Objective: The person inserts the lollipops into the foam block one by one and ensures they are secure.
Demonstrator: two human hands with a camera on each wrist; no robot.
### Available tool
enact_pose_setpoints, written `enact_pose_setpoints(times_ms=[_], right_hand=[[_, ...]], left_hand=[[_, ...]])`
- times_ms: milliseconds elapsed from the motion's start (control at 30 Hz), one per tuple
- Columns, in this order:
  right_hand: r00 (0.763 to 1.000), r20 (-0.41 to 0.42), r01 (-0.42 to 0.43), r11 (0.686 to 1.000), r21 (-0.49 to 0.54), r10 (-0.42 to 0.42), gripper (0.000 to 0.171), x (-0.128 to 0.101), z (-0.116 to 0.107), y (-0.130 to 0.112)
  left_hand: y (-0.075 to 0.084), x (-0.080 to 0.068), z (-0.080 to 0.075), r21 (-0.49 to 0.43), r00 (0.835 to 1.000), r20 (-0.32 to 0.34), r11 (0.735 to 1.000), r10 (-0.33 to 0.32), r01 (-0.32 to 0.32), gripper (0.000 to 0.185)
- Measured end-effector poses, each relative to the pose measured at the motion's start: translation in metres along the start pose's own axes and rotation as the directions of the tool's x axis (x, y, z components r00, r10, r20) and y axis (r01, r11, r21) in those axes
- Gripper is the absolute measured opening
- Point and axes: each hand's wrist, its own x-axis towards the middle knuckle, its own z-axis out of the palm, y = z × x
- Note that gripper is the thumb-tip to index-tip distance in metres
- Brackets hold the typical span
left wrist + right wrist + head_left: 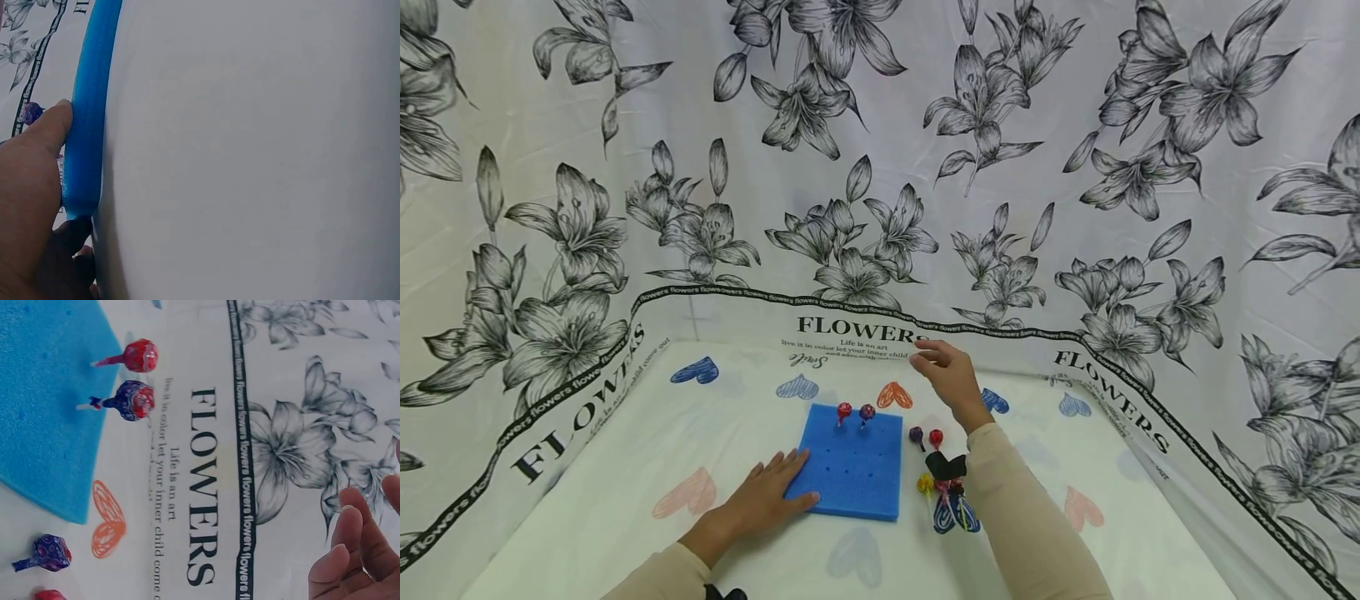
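A blue foam board (850, 492) with small holes lies on the cloth. Near its far edge stand a red lollipop (844, 410) and a dark blue-and-red lollipop (867, 412), their sticks in the foam. My left hand (763, 492) rests against the board's left side, fingers extended; in the left wrist view its thumb (56, 125) touches the foam. My right hand (951, 379) is raised beyond the board's far right corner, its fingers loosely bent and holding nothing. Right of the board lie a purple lollipop (916, 434), a red lollipop (936, 437) and a yellow lollipop (925, 482).
A black object (946, 467) appears beside the right sleeve, partly covering other colourful things whose kind I cannot tell. Printed hearts mark the white cloth (752, 442). Behind it rises a white curtain (917, 242) with black line-drawn flowers.
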Motion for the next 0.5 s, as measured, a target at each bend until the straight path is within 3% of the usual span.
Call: enact_pose_setpoints(times_ms=[233, 500], right_hand=[[0.998, -0.059, -0.017, 1.0, -0.007, 0.017, 0.035, 0.0, -0.013, 0.004], [0.984, -0.088, -0.156, 0.987, -0.035, 0.153, 0.037, -0.007, -0.021, 0.04]], left_hand=[[0.0, 0.0, -0.002, -0.005, 1.0, 0.006, 1.0, -0.005, 0.005, 0.087], [0.0, 0.001, 0.0, -0.013, 1.0, 0.017, 1.0, -0.011, 0.011, 0.087]])
